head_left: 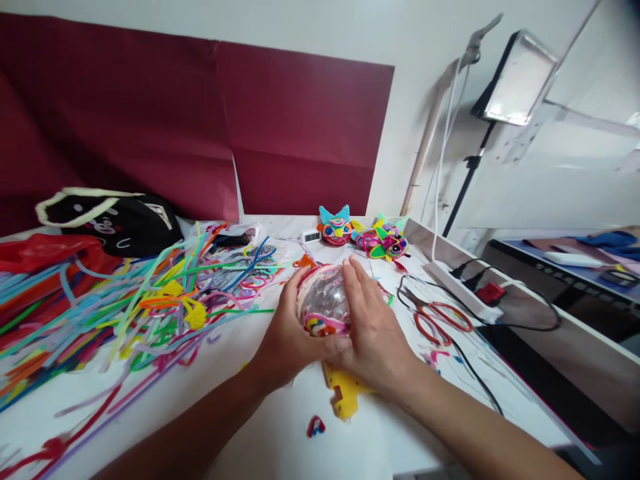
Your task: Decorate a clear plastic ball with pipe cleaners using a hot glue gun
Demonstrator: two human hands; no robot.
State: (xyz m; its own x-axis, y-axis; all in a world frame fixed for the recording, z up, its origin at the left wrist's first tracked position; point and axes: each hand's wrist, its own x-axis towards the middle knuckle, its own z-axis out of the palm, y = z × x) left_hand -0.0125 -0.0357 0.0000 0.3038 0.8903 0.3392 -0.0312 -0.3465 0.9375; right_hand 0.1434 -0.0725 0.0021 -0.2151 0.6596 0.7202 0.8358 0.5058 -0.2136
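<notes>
White tabletop (277, 437), see-through ball (323, 298) between two hands

Nearest you, low in the centre of the frame, lies a small triangular piece (315, 427), with a yellow piece (346, 397) just beyond. At the centre, your left hand (293, 343) and right hand (374, 330) grip the ball from either side, neither nearer. It looks round, so you get no clear long axis; its colourful patch (326, 325) faces you, down the frame. Beyond, just above centre, sits a blue-eared figure (336, 231).
</notes>
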